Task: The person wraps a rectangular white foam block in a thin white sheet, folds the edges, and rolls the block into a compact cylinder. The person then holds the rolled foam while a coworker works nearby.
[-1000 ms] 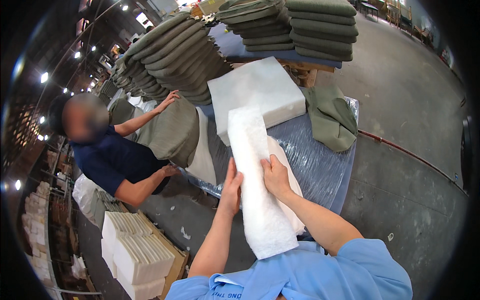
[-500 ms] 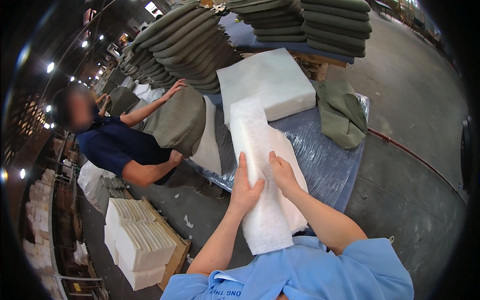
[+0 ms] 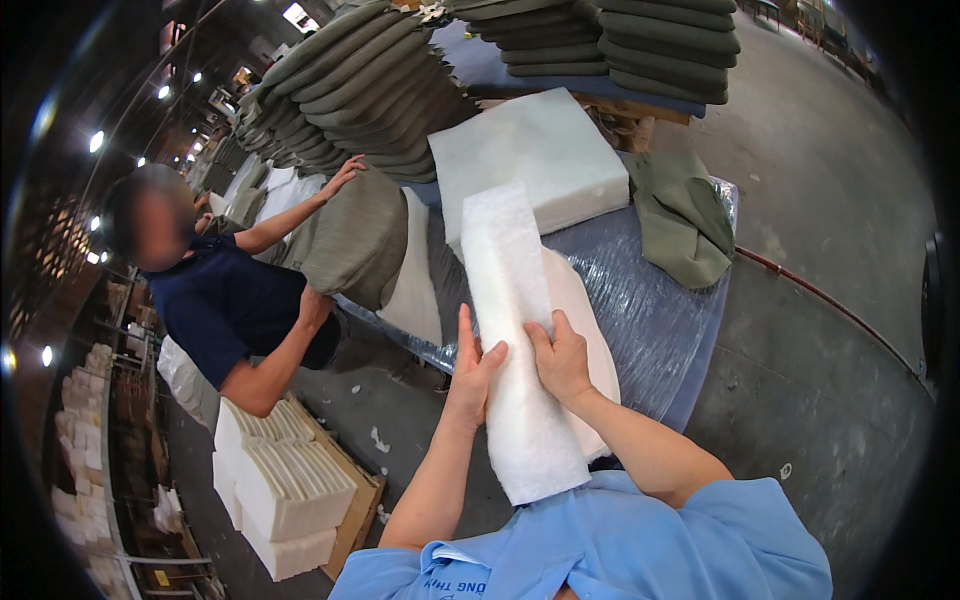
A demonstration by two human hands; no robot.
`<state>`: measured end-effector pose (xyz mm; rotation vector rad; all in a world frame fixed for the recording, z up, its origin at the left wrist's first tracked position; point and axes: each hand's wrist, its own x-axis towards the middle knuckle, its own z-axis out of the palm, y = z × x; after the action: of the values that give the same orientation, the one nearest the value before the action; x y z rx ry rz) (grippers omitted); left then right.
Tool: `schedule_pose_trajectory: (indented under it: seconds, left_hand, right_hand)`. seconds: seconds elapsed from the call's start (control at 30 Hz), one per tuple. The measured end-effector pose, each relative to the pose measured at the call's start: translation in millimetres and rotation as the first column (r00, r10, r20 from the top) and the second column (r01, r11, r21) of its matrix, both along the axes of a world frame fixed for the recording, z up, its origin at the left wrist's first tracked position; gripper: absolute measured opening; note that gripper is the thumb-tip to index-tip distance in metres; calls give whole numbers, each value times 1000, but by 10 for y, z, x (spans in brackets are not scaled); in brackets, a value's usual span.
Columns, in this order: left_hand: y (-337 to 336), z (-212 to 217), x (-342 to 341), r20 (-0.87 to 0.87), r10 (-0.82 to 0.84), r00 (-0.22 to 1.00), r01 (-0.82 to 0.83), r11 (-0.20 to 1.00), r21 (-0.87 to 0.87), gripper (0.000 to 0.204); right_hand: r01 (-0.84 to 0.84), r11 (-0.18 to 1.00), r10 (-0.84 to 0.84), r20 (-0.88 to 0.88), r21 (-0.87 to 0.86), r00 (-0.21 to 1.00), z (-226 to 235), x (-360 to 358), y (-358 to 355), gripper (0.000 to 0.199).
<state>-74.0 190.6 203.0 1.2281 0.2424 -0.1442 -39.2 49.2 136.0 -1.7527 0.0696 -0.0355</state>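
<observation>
A long strip of white fluffy batting [image 3: 505, 240] runs away from my body, lying over a white foam pad [image 3: 583, 310] with a rounded far corner. Flat along the strip's left edge is my left hand [image 3: 473, 372], open, its fingers stretched out and its thumb apart against the batting. My right hand [image 3: 563, 362] grips the strip's right side, with thumb and bent fingers on the batting. The strip's near end rests against my blue shirt. What lies under the foam pad's near end is hidden.
Beyond the strip, a thick white stack of batting [image 3: 530, 150] stands on the plastic-covered table [image 3: 650, 330]. Olive fabric [image 3: 685, 220] lies at its right. Olive cushions [image 3: 360, 85] are piled behind. At left a co-worker [image 3: 235, 300] handles an olive cushion cover [image 3: 355, 235]. White foam pieces [image 3: 295, 490] sit on the floor.
My right hand has shifted onto the batting and its fingers have bent. My left hand has slid slightly left along the edge. The co-worker's lower arm has moved left.
</observation>
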Motion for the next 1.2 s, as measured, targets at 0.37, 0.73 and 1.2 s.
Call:
schedule_pose_trajectory:
  seconds: [0.37,0.73,1.2]
  left_hand:
    - [73,-147,114,102,-97,990,-10,673,739,107]
    - [70,-211,182,227,-258,939,-73,495,866,95]
    - [-180,-162,120,206,-142,968,-92,564,821,61]
  right_hand:
    - [-156,936,239,-245,315,940,-17,492,67,49]
    - [-2,999,0,41,47,999,103,307,166,33]
    - [-23,999,20,71,45,997,-193,400,110,33]
